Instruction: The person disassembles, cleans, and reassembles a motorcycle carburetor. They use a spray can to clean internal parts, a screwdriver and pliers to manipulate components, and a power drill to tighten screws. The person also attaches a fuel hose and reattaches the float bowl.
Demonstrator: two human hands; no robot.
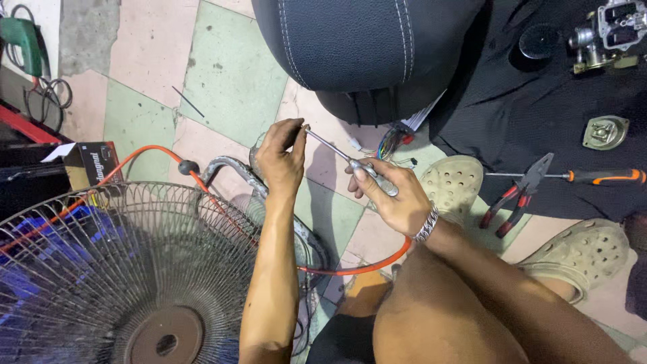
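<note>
My right hand (394, 195) grips the clear handle of a thin screwdriver (350, 162), whose metal shaft points up and left. The tip meets a small part pinched in the fingers of my left hand (280, 158); the part itself is hidden by the fingers. Both hands are held above the tiled floor, just below a dark stitched seat (364, 40). A silver chain bracelet (426, 226) circles my right wrist. My bare knee fills the lower right.
A wire fan guard (121, 269) fills the lower left, with an orange hose (222, 209) curving past it. On a black cloth (573, 101) lie red-handled pliers (515, 195), an orange-handled screwdriver (600, 176) and metal engine parts (606, 30). Coloured wires (394, 141) hang under the seat.
</note>
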